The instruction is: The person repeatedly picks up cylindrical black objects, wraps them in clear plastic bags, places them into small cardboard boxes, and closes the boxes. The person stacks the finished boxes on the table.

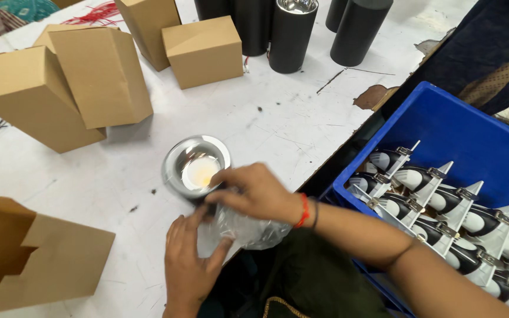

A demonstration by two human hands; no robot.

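chrome rim and black body mark the round lamp fitting [196, 166] near the front edge of the white table [278, 126], its reflector face up with a pale yellow disc in the middle. the right hand [257, 191] curls its fingers over the fitting's near edge and onto a clear plastic bag [245, 228] bunched just beside it. the left hand [188, 259] lies below, fingers partly spread and pressing on the bag's other side; whether it pinches the film i cannot tell.

the fitting looks rigid and fairly weighty for its size, and the polished rim is likely slick and quick to show prints, so the dark outer wall seems the safer place to grip. the bag is thin, soft and crinkly, probably slippery against metal.

a blue crate [443, 132] to the right holds rows of black and white lamp parts [443, 200] with metal spring clips, packed side by side. closed brown cardboard boxes [98, 73] stand on the table's far left, one flattened carton [30, 259] lies at near left, and tall black cylinders [293, 35] stand at the back.
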